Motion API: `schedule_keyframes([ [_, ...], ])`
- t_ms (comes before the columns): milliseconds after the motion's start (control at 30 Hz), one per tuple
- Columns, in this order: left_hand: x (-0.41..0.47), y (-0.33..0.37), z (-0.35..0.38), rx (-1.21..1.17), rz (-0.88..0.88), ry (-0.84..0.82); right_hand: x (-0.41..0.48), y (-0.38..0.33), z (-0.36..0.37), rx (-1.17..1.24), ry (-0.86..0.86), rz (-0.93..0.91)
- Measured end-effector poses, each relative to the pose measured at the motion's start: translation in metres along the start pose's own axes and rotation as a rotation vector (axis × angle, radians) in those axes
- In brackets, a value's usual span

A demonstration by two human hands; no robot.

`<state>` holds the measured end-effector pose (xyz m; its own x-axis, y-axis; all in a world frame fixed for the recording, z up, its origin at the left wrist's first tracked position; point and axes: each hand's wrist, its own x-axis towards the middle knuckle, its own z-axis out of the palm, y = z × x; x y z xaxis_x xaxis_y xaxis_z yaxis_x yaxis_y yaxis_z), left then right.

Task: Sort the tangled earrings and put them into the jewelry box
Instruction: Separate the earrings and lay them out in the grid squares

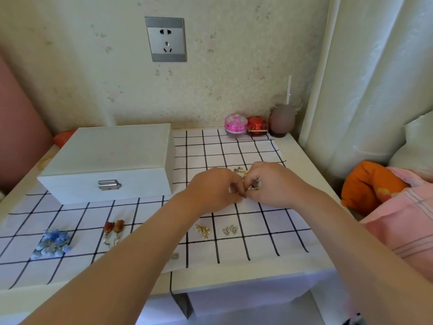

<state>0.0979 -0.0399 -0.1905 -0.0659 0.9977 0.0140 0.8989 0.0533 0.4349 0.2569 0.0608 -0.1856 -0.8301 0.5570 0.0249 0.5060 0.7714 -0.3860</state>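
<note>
A white jewelry box with a metal clasp stands closed at the back left of the checked cloth. My left hand and my right hand meet over a small tangle of gold and silver earrings, and the fingertips of both pinch parts of it. Most of the tangle is hidden by my fingers. Along the front lie sorted pairs: blue flower earrings, orange drop earrings, gold earrings and small silver earrings.
A pink round jar, a red faceted box and a brown fuzzy cup stand at the back right by the wall. A curtain hangs right, with orange and pink fabric beside the table edge.
</note>
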Motion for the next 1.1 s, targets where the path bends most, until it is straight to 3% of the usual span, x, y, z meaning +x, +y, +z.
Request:
schedule_keyframes([
  [533,-0.017,-0.017,-0.016,-0.082,0.021,-0.14,-0.001,-0.002,0.003,-0.042,0.003,-0.04],
  [867,-0.025,0.02,0.003,-0.129,0.163,-0.191,-0.029,-0.01,-0.014,-0.021,-0.307,0.085],
  [1100,-0.029,0.022,-0.002,0.026,0.073,-0.196,-0.043,-0.014,-0.026,0.087,-0.389,0.165],
])
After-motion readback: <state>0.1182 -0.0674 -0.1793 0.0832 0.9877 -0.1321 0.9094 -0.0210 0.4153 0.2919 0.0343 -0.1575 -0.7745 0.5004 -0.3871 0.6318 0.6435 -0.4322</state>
